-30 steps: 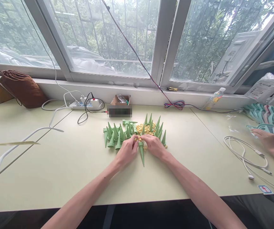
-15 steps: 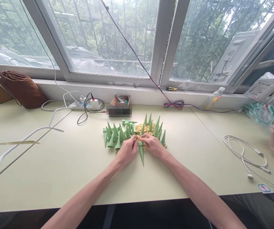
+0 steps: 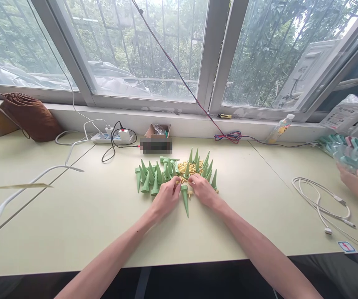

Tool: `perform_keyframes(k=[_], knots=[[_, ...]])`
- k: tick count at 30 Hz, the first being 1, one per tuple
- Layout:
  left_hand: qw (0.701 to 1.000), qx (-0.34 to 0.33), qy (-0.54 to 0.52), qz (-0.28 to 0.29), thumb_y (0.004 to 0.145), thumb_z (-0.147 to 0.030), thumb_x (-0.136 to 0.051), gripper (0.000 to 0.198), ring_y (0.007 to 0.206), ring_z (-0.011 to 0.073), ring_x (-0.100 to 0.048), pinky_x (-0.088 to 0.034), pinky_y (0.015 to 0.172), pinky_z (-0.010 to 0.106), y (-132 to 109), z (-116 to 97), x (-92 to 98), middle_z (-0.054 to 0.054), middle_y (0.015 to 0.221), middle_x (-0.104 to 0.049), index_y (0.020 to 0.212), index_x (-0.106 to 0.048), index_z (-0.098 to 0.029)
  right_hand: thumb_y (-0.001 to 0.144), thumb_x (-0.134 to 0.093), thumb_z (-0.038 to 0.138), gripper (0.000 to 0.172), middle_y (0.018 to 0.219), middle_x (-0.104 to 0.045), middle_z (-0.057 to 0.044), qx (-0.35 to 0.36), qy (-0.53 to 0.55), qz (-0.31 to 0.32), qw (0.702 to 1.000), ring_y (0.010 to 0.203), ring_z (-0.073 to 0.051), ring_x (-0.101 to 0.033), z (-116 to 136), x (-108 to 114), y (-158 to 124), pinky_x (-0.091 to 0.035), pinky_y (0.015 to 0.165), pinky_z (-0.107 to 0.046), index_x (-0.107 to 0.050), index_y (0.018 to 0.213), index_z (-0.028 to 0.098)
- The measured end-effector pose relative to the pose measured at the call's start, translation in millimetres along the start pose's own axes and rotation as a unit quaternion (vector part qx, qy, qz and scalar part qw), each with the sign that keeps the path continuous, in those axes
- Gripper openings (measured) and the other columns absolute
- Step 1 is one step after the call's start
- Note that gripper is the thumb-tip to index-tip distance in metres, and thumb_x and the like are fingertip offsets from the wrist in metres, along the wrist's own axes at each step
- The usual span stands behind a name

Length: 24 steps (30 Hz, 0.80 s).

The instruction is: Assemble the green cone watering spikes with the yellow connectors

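Both my hands meet at the middle of a pale green table. My left hand is closed, its fingertips at the wide end of a green plastic cone that points toward me. My right hand is pinched just right of the cone's top, at the near edge of a heap of small yellow pieces; what it pinches is too small to name. Several upright green cones stand left of the heap, and more green cones stand on its right.
A power strip with cables and a small cardboard box lie by the windowsill. A brown bag sits far left. A white cable coils at right. Another person's hand holds pastel packaged items at the far right edge.
My right hand has shifted slightly up toward the yellow heap. The other person's hand at the far right has moved with its packaged items.
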<state>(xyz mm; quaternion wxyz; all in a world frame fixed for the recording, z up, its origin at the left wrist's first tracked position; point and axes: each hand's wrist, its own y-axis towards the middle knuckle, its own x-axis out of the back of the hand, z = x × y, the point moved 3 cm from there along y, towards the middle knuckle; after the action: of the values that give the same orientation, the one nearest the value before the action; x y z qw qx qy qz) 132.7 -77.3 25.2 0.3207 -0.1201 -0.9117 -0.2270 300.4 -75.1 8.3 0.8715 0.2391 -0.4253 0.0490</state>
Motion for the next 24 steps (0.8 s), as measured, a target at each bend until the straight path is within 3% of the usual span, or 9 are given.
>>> perform_keyframes(k=[4, 8, 16, 24], knots=[[1.0, 0.001, -0.009, -0.012, 0.096, -0.032, -0.043, 0.02, 0.049, 0.0102, -0.042, -0.033, 0.054, 0.022, 0.1, -2.5, 2.0, -0.006, 0.056, -0.047, 0.099, -0.057, -0.018, 0.098, -0.045, 0.016, 0.014, 0.098, -0.063, -0.008, 0.014, 0.076, -0.088, 0.993, 0.089, -0.02, -0.061, 7.1, 8.6, -4.8, -0.05, 0.077, -0.032, -0.058, 0.101, 0.018], [0.999, -0.01, -0.035, -0.012, 0.097, -0.036, -0.044, 0.022, 0.048, 0.0091, -0.038, -0.032, 0.053, 0.021, -0.5, -6.2, 3.4, -0.007, 0.059, -0.046, 0.105, -0.056, -0.019, 0.099, -0.046, 0.025, 0.016, 0.095, -0.062, -0.007, 0.015, 0.142, -0.112, 0.983, 0.077, -0.017, -0.058, 19.5, 16.0, -9.4, -0.049, 0.067, -0.029, -0.061, 0.101, 0.02], [0.998, -0.042, -0.051, 0.001, 0.099, -0.038, -0.042, 0.024, 0.052, 0.0088, -0.042, -0.034, 0.055, 0.021, -0.9, -7.3, 3.2, -0.002, 0.072, -0.056, 0.102, -0.056, -0.019, 0.097, -0.051, 0.036, 0.023, 0.09, -0.061, -0.007, 0.006, 0.233, -0.069, 0.97, 0.075, -0.017, -0.058, 22.2, 12.6, -8.9, -0.051, 0.056, -0.027, -0.069, 0.099, 0.021], [0.994, -0.026, -0.104, -0.012, 0.096, -0.039, -0.046, 0.027, 0.051, 0.0067, -0.037, -0.031, 0.049, 0.02, 1.8, -8.4, 5.5, -0.002, 0.069, -0.05, 0.084, -0.054, -0.017, 0.095, -0.054, 0.038, 0.021, 0.093, -0.065, -0.006, -0.03, 0.277, -0.062, 0.958, 0.062, -0.013, -0.059, 23.6, 12.0, -9.7, -0.051, 0.055, -0.026, -0.064, 0.099, 0.02]])
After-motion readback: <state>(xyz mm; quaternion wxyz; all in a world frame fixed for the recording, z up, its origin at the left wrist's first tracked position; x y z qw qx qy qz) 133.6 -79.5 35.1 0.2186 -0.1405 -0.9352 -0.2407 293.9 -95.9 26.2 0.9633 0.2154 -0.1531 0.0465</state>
